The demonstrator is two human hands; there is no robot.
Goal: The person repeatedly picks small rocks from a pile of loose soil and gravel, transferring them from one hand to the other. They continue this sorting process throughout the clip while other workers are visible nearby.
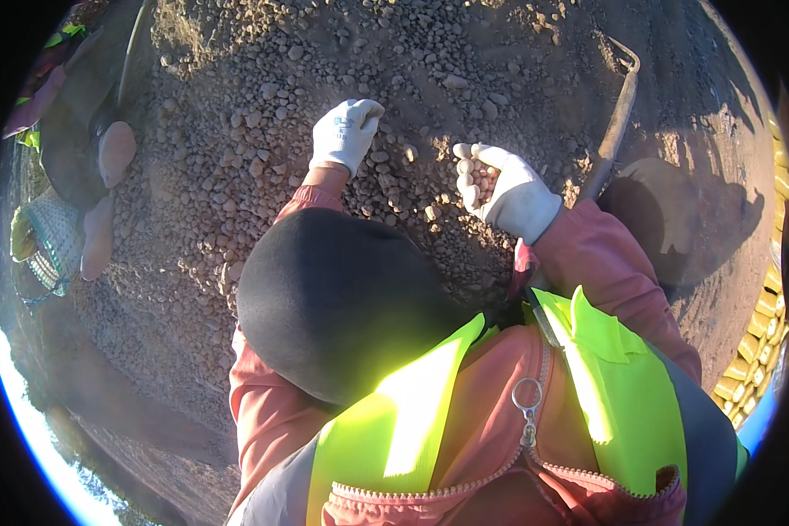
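Observation:
My right hand (509, 191), in a white work glove, is turned partly palm up with its fingers curled around several small pinkish pebble-like pieces (485, 179). My left hand (346, 135), also gloved in white, hovers over or rests on the stony ground, back side up. Its thumb and fingers are curled together, and whether anything sits between them is hidden. Beneath and between both hands spreads loose gravel and earth (394, 167) with stones of many sizes. A dark-clad knee (342, 302) rises between my arms.
A curved wooden-handled tool (618, 125) lies right of my right hand. At far left another person's feet (116, 152) rest on the gravel, close to a woven mesh bag or basket (56, 230). Stacked yellow objects (756, 338) line the right rim. Shadows (670, 210) fall on bare soil.

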